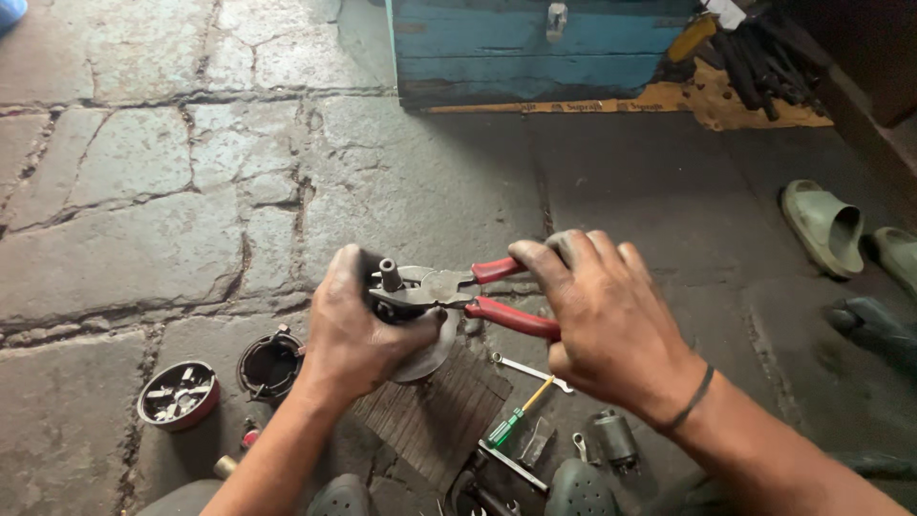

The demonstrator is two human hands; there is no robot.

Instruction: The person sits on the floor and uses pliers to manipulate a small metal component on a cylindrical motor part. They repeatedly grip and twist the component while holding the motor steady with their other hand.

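The metal part (420, 325), grey and round with a short shaft on top, sits above a ribbed mat (449, 411), clasped in the left hand (353, 330). The right hand (602, 320) is wrapped around the red-handled pliers (478, 291), jaws at the shaft. Nearby lie a green screwdriver (516, 416), a wrench (530, 371) and two round housings (178, 394). The part's underside is hidden.

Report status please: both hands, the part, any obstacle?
Left hand grips metal part. Right hand squeezes red-handled pliers on its top. Screwdriver lies below, apart.
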